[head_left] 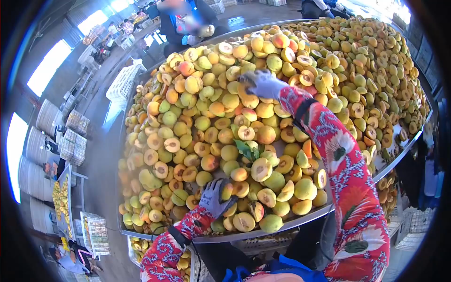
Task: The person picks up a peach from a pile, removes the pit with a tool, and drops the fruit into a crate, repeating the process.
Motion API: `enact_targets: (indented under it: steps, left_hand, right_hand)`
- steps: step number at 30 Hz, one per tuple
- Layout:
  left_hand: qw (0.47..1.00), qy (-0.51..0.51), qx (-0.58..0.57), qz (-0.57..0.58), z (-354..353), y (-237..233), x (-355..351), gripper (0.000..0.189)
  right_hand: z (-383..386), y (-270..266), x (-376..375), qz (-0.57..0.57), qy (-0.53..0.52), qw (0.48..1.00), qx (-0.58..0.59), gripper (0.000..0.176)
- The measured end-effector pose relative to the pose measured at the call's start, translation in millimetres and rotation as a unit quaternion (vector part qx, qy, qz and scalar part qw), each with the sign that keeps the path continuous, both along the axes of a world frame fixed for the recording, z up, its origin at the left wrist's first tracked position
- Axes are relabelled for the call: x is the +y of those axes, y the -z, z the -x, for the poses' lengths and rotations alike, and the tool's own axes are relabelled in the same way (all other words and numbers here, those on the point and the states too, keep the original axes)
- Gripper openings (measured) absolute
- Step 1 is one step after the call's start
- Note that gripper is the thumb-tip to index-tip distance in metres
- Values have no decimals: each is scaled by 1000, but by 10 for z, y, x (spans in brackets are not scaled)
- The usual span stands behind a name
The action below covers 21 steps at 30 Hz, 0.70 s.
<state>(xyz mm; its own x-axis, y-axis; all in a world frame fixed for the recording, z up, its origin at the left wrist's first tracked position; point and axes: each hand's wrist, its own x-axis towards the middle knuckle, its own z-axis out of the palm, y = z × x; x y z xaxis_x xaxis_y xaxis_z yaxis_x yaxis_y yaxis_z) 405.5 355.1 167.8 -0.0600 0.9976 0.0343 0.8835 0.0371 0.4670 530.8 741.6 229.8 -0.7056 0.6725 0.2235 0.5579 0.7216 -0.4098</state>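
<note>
A big heap of yellow-green peaches [266, 135], many of them halved with the pits showing, covers the metal-edged table [286, 227]. Near the front edge my left hand [214, 198], in a grey glove, has its fingers wrapped round a reddish peach [227, 191]. My right hand [265, 84], also gloved, reaches far over the heap, its fingers down at the fruit. They are blurred, so whether they grip a peach cannot be made out. Green leaves [246, 149] lie among the fruit between my hands.
Across the table a person [188, 21] holds something pale. White crates [124, 82] stand beyond the left edge. A crate of fruit [136, 246] sits below the front rim. Farther left are stacked round tubs [35, 174] and another table with fruit [63, 202].
</note>
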Motion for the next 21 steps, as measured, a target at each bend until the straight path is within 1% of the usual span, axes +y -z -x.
enact_targets:
  steps: [1, 3, 4, 5, 7, 8, 9, 11, 12, 13, 14, 15, 16, 17, 19, 21]
  left_hand:
    - [1000, 0, -2, 0, 19, 17, -14, 65]
    - [1000, 8, -8, -23, 38, 111, 4, 66]
    - [1000, 1, -13, -4, 43, 114, 7, 68]
    - [1000, 1, -10, -8, 33, 114, 3, 68]
    - [1000, -12, 0, 11, 16, 95, 4, 70]
    - [999, -12, 24, 30, 28, 114, 5, 72]
    - [999, -16, 27, 17, 28, 112, 6, 72]
    - [996, -11, 7, 86, 34, 23, 8, 73]
    - [996, 27, 56, 62, 31, -68, 8, 70]
    - [996, 27, 57, 56, 6, -191, -15, 70]
    - [999, -32, -15, 24, -43, -343, -57, 66]
    - [992, -90, -90, -3, -92, -452, -124, 63]
    - [981, -123, -127, -77, -115, -543, -193, 55]
    - [973, -180, -121, -76, -135, -641, -273, 47]
    - [938, -226, -242, -102, -152, -671, -468, 40]
    - [873, -253, -415, -50, -227, -756, -690, 33]
  right_hand:
    - [-76, 46, -165, -24, -31, 999, -21, 62]
    - [-227, 10, -482, -24, -62, 989, -134, 59]
    - [-303, -132, -692, -17, -71, 987, -141, 52]
    - [-300, -23, -719, -89, -111, 978, -153, 46]
    - [-287, 139, -914, -50, -180, 967, -176, 38]
    - [-241, 294, -977, -84, -197, 961, -174, 37]
    - [-213, 357, -1052, -123, -215, 953, -174, 36]
    - [-384, -98, -1487, 10, -177, 956, -234, 39]
    - [-443, 68, -1585, -3, -205, 959, -195, 38]
    - [-513, 254, -1642, -12, -232, 960, -156, 37]
    - [-608, 169, -1764, 18, -214, 968, -131, 34]
    - [-696, 98, -1839, 17, -215, 967, -135, 34]
    - [-780, 37, -1888, 3, -165, 982, -95, 37]
    - [-859, -5, -1946, -7, -117, 992, -54, 40]
    - [-1069, -163, -2045, -44, -27, 998, 38, 37]
    - [-1330, -476, -2355, -26, -12, 987, 158, 37]
